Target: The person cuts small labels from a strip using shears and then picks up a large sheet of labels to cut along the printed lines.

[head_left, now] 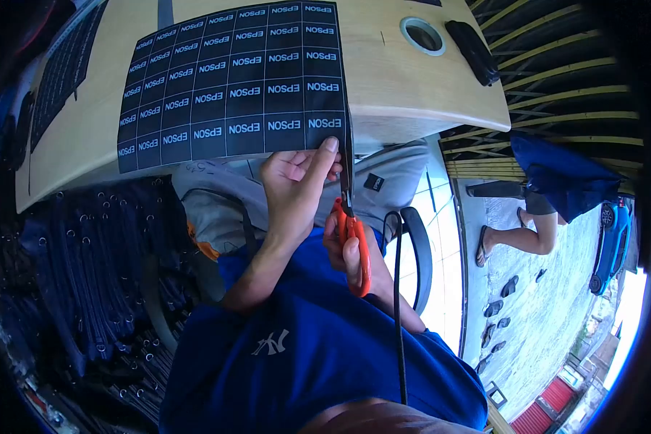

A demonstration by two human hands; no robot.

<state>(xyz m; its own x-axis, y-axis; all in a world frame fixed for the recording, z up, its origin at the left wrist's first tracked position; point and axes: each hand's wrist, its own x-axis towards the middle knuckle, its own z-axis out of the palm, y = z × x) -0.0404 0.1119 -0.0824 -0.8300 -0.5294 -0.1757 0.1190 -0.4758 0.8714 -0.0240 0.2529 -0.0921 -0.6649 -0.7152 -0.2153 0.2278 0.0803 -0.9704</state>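
Observation:
A black sheet (228,87) printed with rows of white "EPSON" labels lies over the front edge of the wooden table (405,90). At its near right corner, my left hand (295,186) pinches the sheet, thumb on top and fingers curled below. My right hand (333,242) is closed around the orange handles of a pair of scissors (363,264). The scissor blades point away from me and run along the sheet's right edge, just right of my left thumb. Part of the right-hand fingers is hidden behind the handles.
Another printed black sheet (65,69) lies at the table's far left. A round cable hole (422,37) and a dark elongated case (472,52) are at the right. Dark straps with metal rings (98,267) hang at left. Beyond a folding gate (557,58), a person's leg (521,237) shows outside.

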